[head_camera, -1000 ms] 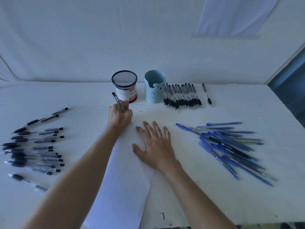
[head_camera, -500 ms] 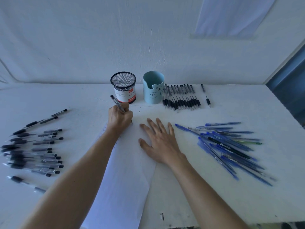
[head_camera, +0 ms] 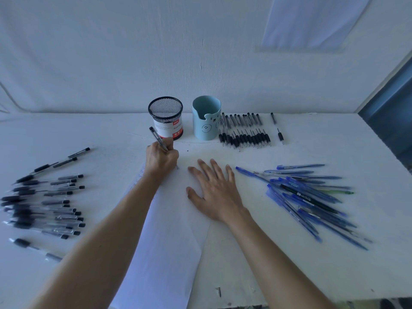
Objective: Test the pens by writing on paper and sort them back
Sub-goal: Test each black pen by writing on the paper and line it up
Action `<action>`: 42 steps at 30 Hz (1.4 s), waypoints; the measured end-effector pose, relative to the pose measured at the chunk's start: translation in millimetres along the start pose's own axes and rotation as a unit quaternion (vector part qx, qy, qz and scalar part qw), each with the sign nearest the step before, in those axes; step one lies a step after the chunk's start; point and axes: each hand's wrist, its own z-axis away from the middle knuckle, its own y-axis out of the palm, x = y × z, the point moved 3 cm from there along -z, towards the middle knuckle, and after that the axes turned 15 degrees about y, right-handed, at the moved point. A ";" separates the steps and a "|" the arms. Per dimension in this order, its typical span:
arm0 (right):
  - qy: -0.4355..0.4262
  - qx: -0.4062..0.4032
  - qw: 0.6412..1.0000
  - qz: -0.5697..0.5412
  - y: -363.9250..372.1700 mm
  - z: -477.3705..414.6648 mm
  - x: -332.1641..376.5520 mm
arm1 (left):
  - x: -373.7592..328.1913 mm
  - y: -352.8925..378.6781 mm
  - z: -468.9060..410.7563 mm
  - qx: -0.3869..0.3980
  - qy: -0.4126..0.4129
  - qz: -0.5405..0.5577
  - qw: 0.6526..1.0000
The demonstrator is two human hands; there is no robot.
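We see left hand [head_camera: 161, 160] clamped on black pen [head_camera: 158, 139], right hand [head_camera: 214, 190] flat, fingers spread on paper [head_camera: 169, 237]; tip apparently touching; sheet may skid, smearing test mark if palm lifts

left hand [head_camera: 161, 159] fisted in writing grip, right hand [head_camera: 215, 191] flat, fingers spread

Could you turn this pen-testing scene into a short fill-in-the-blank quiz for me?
1. The left hand holds a pen and writes on the ____.
2. The right hand lies flat with its fingers ____.
3. The mesh cup stands ____ of the light blue cup.
4. The loose pile on the right side holds mostly ____ pens.

Missing words: paper; spread; left; blue
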 end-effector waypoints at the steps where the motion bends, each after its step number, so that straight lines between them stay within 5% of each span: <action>1: 0.000 0.002 1.000 0.002 0.1 0.2 -0.2 | 1.9 -1.5 -0.2 -0.006 -0.014 0.023 1.000; 6: -0.001 0.005 1.000 0.005 -0.9 -0.5 -0.5 | 5.8 -6.6 -1.5 -0.090 -0.061 0.167 0.980; 17: 0.001 0.006 1.000 -0.011 -0.9 0.8 -1.3 | 2.1 -6.6 -1.8 -0.021 -0.013 0.086 0.996; 23: 0.006 -0.006 0.999 -0.041 -2.5 2.0 -0.5 | -14.7 -3.0 2.3 0.100 -0.003 -0.005 0.995; 29: 0.005 -0.028 0.999 -0.022 1.0 1.6 -0.6 | -25.4 2.4 24.3 0.234 0.010 -0.200 0.951; 36: 0.015 -0.029 0.998 -0.062 -0.3 2.1 -3.1 | -29.4 0.4 32.7 0.203 -0.040 -0.187 0.960; 40: 0.050 -0.039 0.989 -0.137 -1.9 -3.0 -4.9 | -16.0 -15.4 35.4 0.078 0.014 -0.241 0.967; 42: 0.082 -0.059 0.977 -0.185 -3.9 -7.1 -1.5 | -4.7 -16.0 41.2 0.089 0.037 -0.286 0.953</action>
